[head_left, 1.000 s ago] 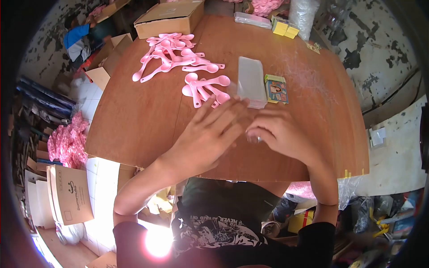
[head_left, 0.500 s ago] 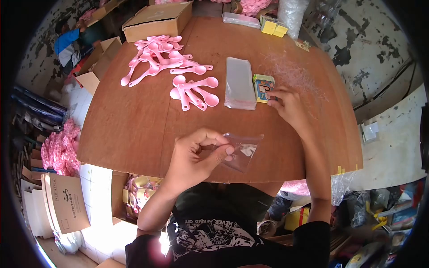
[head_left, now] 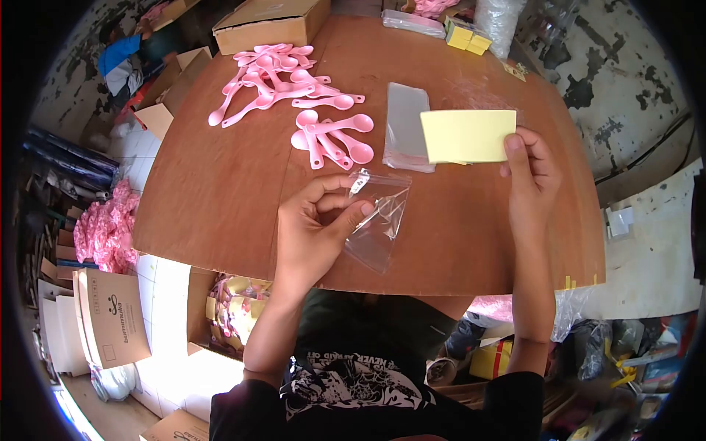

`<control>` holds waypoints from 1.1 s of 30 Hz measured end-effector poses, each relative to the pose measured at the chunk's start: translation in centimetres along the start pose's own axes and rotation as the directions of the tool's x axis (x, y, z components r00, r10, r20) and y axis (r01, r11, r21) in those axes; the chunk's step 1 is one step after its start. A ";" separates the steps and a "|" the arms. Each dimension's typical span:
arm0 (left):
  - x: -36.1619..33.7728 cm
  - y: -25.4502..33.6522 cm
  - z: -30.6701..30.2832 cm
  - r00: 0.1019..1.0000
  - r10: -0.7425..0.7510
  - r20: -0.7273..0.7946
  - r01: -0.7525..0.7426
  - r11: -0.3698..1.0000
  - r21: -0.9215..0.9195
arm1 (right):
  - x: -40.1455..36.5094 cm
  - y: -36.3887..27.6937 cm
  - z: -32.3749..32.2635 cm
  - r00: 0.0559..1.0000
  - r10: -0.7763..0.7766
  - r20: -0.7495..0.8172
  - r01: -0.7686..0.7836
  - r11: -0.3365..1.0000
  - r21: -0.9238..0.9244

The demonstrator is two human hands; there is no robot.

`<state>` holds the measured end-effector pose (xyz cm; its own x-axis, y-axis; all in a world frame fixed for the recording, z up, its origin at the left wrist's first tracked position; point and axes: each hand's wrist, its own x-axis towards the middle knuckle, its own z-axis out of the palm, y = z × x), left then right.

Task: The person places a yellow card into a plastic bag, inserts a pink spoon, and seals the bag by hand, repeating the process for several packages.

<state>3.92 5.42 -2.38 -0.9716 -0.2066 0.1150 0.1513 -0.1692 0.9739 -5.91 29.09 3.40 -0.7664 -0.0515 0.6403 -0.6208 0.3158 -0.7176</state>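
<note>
Between the thumb and fingers of my left hand (head_left: 316,224) is a small clear plastic bag (head_left: 382,224), held above the near part of the table. My right hand (head_left: 533,165) pinches a pale yellow card (head_left: 471,136) by its right end, its plain side facing me. The card overlaps the right edge of a stack of clear plastic bags (head_left: 407,121) lying flat on the table, and it hides whatever lies behind it. Left of that stack is a small group of pink plastic spoons (head_left: 331,140), with a larger pile of pink spoons (head_left: 268,81) farther back.
The brown wooden table (head_left: 213,191) has a cardboard box (head_left: 271,26) at its back left. Yellow card packs (head_left: 468,37) and a clear plastic roll (head_left: 498,26) stand at the back right. Another person (head_left: 121,62) is at the far left. Cartons (head_left: 110,316) stand on the floor.
My right hand has lifted a card off the card stack and turned its plain yellow side toward me. My left hand still holds the clear bag, now slightly farther up the view.
</note>
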 end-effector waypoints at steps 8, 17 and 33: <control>-0.3 0.7 0.6 0.986 0.070 0.154 -0.072 0.997 0.010 | -1.0 -2.5 1.3 0.972 0.041 0.231 -0.084 0.980 0.178; 0.1 1.7 0.3 0.965 0.008 0.261 -0.038 0.993 0.109 | -0.8 -2.7 1.0 0.913 0.005 0.408 -0.030 0.998 0.053; 0.0 2.0 0.4 0.960 0.021 0.279 -0.054 0.992 0.110 | -0.6 -3.5 0.7 0.918 0.000 0.397 -0.066 0.986 0.152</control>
<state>4.19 5.45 -0.37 -0.9804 0.0666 0.1856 0.1825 -0.0505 0.9819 -3.39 27.39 5.31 -0.7693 -0.4231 0.4787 -0.5866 0.1710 -0.7916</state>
